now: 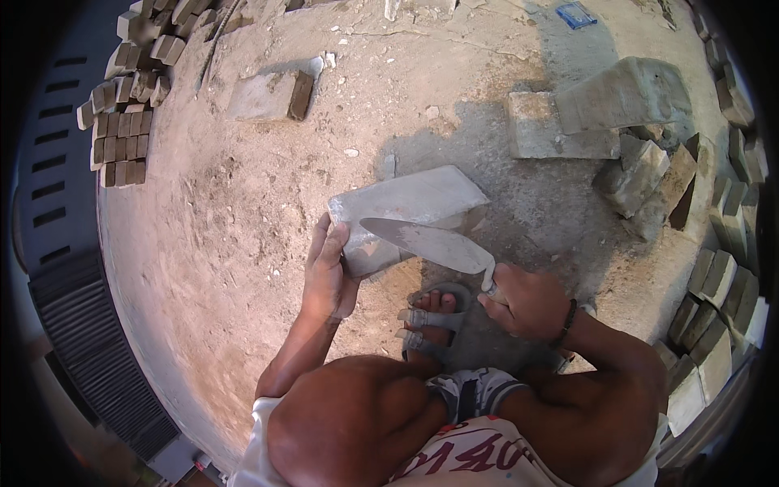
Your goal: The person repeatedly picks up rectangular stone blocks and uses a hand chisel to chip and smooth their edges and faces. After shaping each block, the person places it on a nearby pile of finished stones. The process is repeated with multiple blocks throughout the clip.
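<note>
My left hand (327, 272) grips the left end of a pale grey block (422, 187), which is held tilted above the dusty ground, its fingers wrapped round the edge. My right hand (526, 300), to the right, is closed round the handle of a trowel (430, 247). The long steel blade, smeared with pale residue, points left across the block's near side; whether it touches the block I cannot tell. Just below the trowel is my sandaled foot (430, 325).
A single block (268, 96) lies ahead to the left. Stacked bricks (122, 146) line the left edge beside a dark slatted structure (77, 325). At right are broken slabs (625, 183), a draped grey sheet (621, 93) and stacked blocks (710, 308). A small blue item (576, 15) lies far ahead.
</note>
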Demonstrator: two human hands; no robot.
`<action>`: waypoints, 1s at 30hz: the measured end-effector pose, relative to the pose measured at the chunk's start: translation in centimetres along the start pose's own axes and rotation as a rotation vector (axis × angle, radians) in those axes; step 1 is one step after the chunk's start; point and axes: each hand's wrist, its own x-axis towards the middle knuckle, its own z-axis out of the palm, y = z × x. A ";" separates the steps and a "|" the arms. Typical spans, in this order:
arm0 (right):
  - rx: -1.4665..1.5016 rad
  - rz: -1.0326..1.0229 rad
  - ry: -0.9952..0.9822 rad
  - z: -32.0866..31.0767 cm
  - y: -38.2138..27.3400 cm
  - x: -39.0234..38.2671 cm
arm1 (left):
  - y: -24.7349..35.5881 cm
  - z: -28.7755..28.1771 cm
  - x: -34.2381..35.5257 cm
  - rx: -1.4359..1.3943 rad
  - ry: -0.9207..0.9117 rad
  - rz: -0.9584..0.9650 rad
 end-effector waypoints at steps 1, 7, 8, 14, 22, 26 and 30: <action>-0.050 0.001 -0.011 0.6 0.8 -0.2 | 0.0 0.1 0.1 -0.034 -0.009 -0.030; -0.033 0.085 -0.048 -4.1 -3.9 1.0 | -0.4 -2.0 1.1 0.026 0.027 -0.129; -0.028 0.067 -0.006 -4.7 -4.2 0.8 | -0.5 -1.9 1.0 0.036 0.045 -0.130; -0.194 0.109 -0.070 -4.2 1.5 2.1 | -1.4 -2.7 1.5 0.014 0.051 -0.140; -0.095 -0.032 0.032 -5.8 -1.0 2.3 | -2.0 -3.3 1.8 0.067 0.064 -0.038; -0.188 0.222 -0.059 -3.3 6.1 3.9 | -2.0 -2.3 1.8 0.128 0.102 0.124; 0.002 0.110 -0.025 -3.8 1.9 3.4 | -1.7 -3.2 1.6 0.200 0.045 0.184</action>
